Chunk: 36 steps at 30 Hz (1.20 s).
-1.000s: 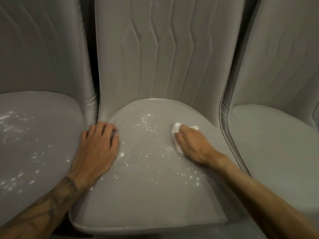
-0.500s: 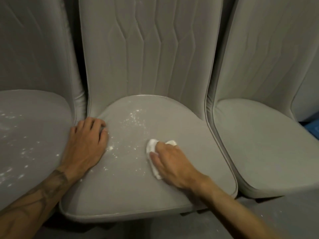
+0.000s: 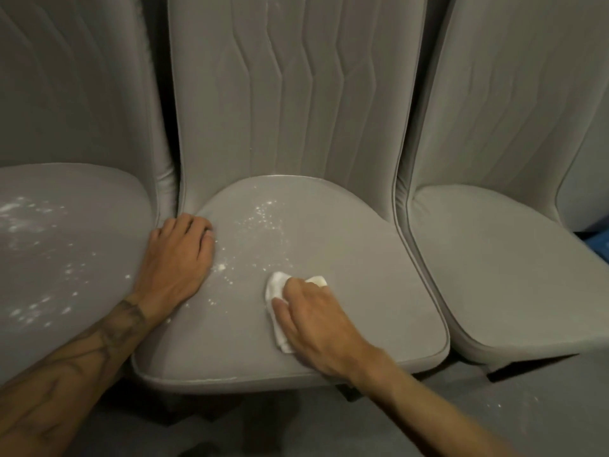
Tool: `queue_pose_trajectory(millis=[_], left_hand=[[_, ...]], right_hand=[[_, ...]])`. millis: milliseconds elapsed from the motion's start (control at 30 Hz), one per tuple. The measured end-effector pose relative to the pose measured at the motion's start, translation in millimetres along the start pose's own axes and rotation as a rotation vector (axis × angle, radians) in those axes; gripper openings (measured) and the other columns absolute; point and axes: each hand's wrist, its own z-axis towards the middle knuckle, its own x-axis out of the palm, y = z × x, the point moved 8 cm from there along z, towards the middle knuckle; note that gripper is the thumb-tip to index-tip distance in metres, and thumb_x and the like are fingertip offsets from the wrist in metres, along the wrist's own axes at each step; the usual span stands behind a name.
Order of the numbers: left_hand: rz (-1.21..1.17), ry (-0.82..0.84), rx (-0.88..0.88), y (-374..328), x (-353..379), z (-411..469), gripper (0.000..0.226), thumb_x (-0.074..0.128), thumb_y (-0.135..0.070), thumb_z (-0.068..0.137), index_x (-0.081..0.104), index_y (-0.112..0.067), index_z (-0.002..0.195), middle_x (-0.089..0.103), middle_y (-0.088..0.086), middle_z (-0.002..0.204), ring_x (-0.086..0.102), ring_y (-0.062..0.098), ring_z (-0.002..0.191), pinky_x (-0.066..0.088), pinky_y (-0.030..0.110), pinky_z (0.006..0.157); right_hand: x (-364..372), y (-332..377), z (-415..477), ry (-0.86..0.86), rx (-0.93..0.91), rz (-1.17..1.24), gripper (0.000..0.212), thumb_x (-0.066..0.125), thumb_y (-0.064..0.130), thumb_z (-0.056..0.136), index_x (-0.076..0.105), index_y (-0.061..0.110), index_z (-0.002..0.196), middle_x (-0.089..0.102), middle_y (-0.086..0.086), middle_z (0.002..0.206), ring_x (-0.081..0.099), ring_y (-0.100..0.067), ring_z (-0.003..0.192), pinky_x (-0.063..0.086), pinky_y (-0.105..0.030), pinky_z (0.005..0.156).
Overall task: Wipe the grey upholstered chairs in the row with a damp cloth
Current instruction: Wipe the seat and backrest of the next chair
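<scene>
Chairs in row, three in view, grey upholstery, set close side by side. Middle chair directly below the camera; its backrest carries zigzag vertical stitching.

Right hand on the front centre of the middle seat, fingers bent over a white cloth and pressing it onto the fabric, thumb lying across it. Cloth is bunched; it shows past the fingertips and below the thumb.

Left hand lies palm down at the seat's left rear corner, fingers loosely bent, holding nothing. Its forearm is tattooed and crosses the gap from the left chair's front edge.

White specks scattered over the middle seat, between the two hands and back toward the backrest. Fabric to the right of the cloth looks plain grey.

Left chair: seat dusted with white patches, thickest toward the left edge of view. Right chair: seat plain grey.

Grey floor below the seats, a few pale flecks on it at right. Blue object at the right edge, too cut off to identify.
</scene>
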Motion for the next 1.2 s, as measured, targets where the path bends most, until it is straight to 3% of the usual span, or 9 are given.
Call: queue_pose_trajectory(millis=[67, 200, 267, 433, 500, 633, 867, 1067, 1200], left_hand=[[-0.044, 0.034, 0.003, 0, -2, -1, 0.036, 0.033, -0.032, 0.103, 0.064, -0.015, 0.106, 0.063, 0.014, 0.106, 0.056, 0.038, 0.094, 0.042, 0.051, 0.084], [-0.079, 0.032, 0.027, 3, -10, -12, 0.034, 0.032, -0.032, 0.106, 0.062, -0.016, 0.106, 0.063, 0.010, 0.105, 0.058, 0.036, 0.092, 0.044, 0.048, 0.083], [-0.036, -0.007, 0.013, 8, -15, -22, 0.031, 0.033, -0.031, 0.106, 0.060, -0.016, 0.104, 0.061, 0.010, 0.102, 0.056, 0.034, 0.089, 0.042, 0.047, 0.081], [-0.034, -0.010, -0.018, 15, -20, -32, 0.030, 0.032, -0.028, 0.106, 0.058, -0.014, 0.097, 0.057, 0.009, 0.095, 0.052, 0.031, 0.081, 0.040, 0.045, 0.078], [-0.036, -0.017, -0.020, 13, -22, -32, 0.028, 0.033, -0.026, 0.106, 0.057, -0.015, 0.096, 0.056, 0.007, 0.093, 0.052, 0.029, 0.082, 0.039, 0.043, 0.078], [-0.006, -0.033, -0.022, 12, -21, -32, 0.027, 0.032, -0.026, 0.106, 0.055, -0.017, 0.095, 0.053, 0.005, 0.093, 0.050, 0.028, 0.083, 0.040, 0.044, 0.080], [0.018, -0.055, -0.005, 14, -18, -32, 0.024, 0.031, -0.027, 0.107, 0.052, -0.019, 0.098, 0.051, 0.003, 0.095, 0.049, 0.026, 0.085, 0.040, 0.044, 0.081], [0.057, -0.064, -0.002, 13, -15, -31, 0.023, 0.031, -0.027, 0.107, 0.051, -0.021, 0.098, 0.050, 0.001, 0.096, 0.049, 0.026, 0.086, 0.041, 0.043, 0.082], [0.074, -0.063, -0.011, 15, -12, -30, 0.021, 0.029, -0.029, 0.107, 0.048, -0.023, 0.099, 0.048, -0.001, 0.098, 0.049, 0.024, 0.089, 0.042, 0.043, 0.084]], right_hand=[[-10, -22, -5, 0.007, 0.040, 0.007, 0.053, 0.008, 0.039, 0.107, 0.052, 0.012, 0.121, 0.054, -0.004, 0.113, 0.047, -0.023, 0.094, 0.036, -0.041, 0.094], [-23, -76, -17, -0.056, 0.382, -0.087, 0.050, 0.003, 0.030, 0.107, 0.039, 0.017, 0.141, 0.045, -0.002, 0.128, 0.046, -0.022, 0.107, 0.033, -0.037, 0.099], [-11, -45, 0, -0.065, 0.312, -0.121, 0.052, 0.001, 0.031, 0.106, 0.041, 0.018, 0.137, 0.046, 0.002, 0.118, 0.040, -0.015, 0.095, 0.031, -0.034, 0.097], [0, 10, 31, -0.045, -0.092, 0.077, 0.034, 0.024, 0.032, 0.108, 0.053, 0.014, 0.110, 0.053, -0.004, 0.098, 0.045, -0.023, 0.081, 0.034, -0.039, 0.085], [-11, -30, 38, -0.072, -0.015, 0.012, 0.027, 0.031, 0.027, 0.108, 0.056, 0.017, 0.112, 0.054, -0.002, 0.100, 0.049, -0.024, 0.083, 0.034, -0.039, 0.086], [-14, -98, 71, -0.027, 0.387, -0.089, 0.034, 0.023, 0.030, 0.107, 0.050, 0.015, 0.124, 0.052, -0.004, 0.117, 0.053, -0.027, 0.108, 0.036, -0.040, 0.092], [5, -22, 87, -0.014, -0.006, 0.051, 0.031, 0.028, 0.032, 0.107, 0.050, 0.012, 0.100, 0.056, -0.005, 0.092, 0.053, -0.030, 0.082, 0.038, -0.042, 0.089], [-20, -115, 114, -0.027, 0.291, -0.080, 0.030, 0.036, 0.030, 0.106, 0.055, 0.011, 0.117, 0.059, -0.012, 0.116, 0.057, -0.034, 0.107, 0.040, -0.044, 0.096], [-5, -85, 143, -0.085, 0.273, 0.013, 0.029, 0.031, 0.029, 0.108, 0.049, 0.008, 0.105, 0.062, -0.016, 0.109, 0.058, -0.036, 0.103, 0.038, -0.046, 0.096]])
